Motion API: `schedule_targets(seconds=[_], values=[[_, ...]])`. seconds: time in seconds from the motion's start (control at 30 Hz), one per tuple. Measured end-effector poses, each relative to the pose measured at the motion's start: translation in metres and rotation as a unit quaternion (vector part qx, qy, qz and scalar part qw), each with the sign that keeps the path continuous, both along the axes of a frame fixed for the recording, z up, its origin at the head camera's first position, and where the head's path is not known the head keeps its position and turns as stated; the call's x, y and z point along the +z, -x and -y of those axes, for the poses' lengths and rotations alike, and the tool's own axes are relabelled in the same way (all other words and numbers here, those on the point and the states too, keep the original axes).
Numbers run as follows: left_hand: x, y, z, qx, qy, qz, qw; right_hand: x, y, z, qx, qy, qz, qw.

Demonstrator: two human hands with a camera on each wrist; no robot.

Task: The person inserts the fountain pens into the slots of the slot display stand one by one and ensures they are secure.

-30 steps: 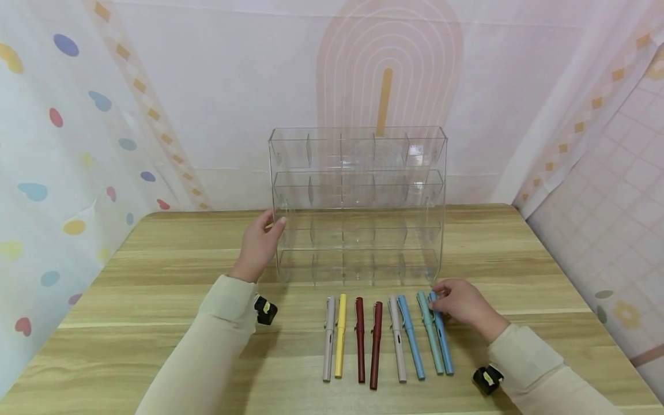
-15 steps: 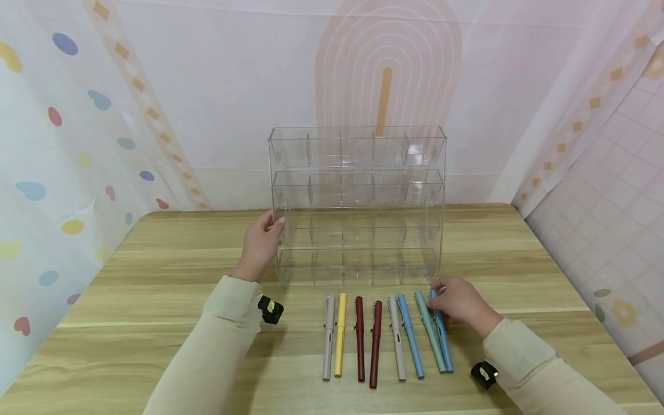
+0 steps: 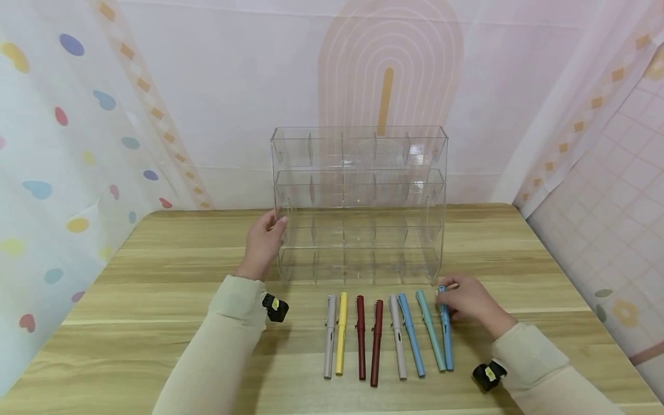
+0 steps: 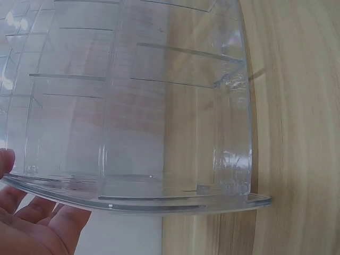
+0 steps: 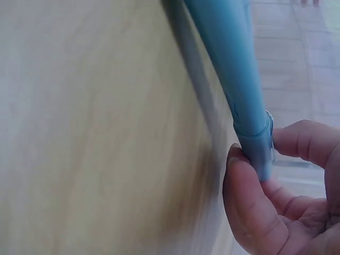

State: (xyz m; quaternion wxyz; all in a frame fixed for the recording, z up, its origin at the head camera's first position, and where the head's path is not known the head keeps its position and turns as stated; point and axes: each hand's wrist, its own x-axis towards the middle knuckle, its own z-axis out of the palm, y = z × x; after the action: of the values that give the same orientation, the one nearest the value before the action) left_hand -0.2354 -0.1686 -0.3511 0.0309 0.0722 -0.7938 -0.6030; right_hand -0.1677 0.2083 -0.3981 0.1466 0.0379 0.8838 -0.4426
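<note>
A clear acrylic rack [image 3: 360, 193] with tiered, divided compartments stands upright on the table. My left hand [image 3: 261, 245] grips its left side panel [image 4: 149, 206], thumb on the inner face and fingers outside. At the right end of a row of pens, my right hand [image 3: 473, 301] pinches a blue pen [image 3: 447, 340] by its capped end. Up close in the right wrist view, thumb and fingers close round that pen [image 5: 234, 69], which appears tilted off the wood. A teal pen [image 3: 432, 334] lies just left of it, apart.
Further left lie another blue pen [image 3: 412, 340], two dark red pens [image 3: 361, 340] [image 3: 376, 346], two grey pens [image 3: 329, 340] [image 3: 399, 340] and a yellow pen [image 3: 341, 337]. The wooden table [image 3: 155, 265] ends at a patterned cloth backdrop [image 3: 233, 115].
My right hand has shifted slightly right with the blue pen's capped end, so the pen now stands apart from the teal one. My left hand keeps its grip on the rack.
</note>
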Motion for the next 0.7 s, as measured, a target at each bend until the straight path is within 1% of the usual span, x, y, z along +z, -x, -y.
schedule_targets(seconds=[0.13,0.23,0.33,0.47,0.6,0.7], values=[[0.0,0.001,-0.002,0.001,-0.003,-0.001,1.0,0.002,0.0,-0.007,-0.029,0.033,-0.004,0.9991],[0.0,0.002,-0.005,0.001,-0.003,-0.002,1.0,0.008,-0.001,-0.012,-0.045,0.058,-0.007,0.9973],[-0.001,0.003,-0.007,0.001,-0.004,-0.002,1.0,0.016,-0.002,-0.018,-0.052,0.073,-0.015,0.9959],[-0.003,0.004,-0.008,0.001,-0.01,-0.005,0.9999,0.029,-0.003,-0.026,-0.053,0.092,-0.037,0.9937],[-0.002,0.004,-0.008,0.002,-0.014,-0.006,0.9999,0.042,0.002,-0.032,-0.062,0.133,-0.056,0.9875],[-0.001,0.005,-0.007,0.005,-0.013,-0.001,0.9999,0.052,0.007,-0.034,-0.081,0.179,-0.073,0.9778]])
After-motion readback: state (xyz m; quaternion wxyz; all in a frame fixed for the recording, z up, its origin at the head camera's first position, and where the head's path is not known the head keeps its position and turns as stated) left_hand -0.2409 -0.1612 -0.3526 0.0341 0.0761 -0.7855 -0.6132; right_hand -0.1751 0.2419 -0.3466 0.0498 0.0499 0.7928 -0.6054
